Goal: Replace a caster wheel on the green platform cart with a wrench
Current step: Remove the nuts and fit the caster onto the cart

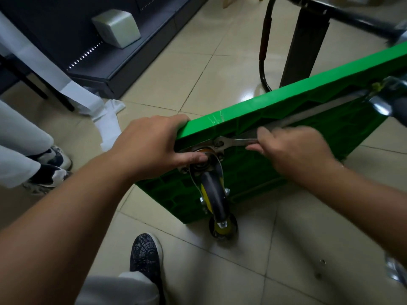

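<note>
The green platform cart stands tipped on its edge on the tiled floor, ribbed underside facing me. A caster wheel with a dark tyre and yellow hub is bolted at the near corner, and a second wheel shows just below it. My left hand grips the cart's corner edge, fingers curled beside the caster's mounting plate. My right hand grips the handle of a silver wrench, whose head sits on a bolt at the plate's top corner.
Another caster sits at the cart's far right end. A small bolt or nut lies on the tiles at lower right. Another person's legs and shoes stand at left. My shoe is below. A dark metal post rises behind the cart.
</note>
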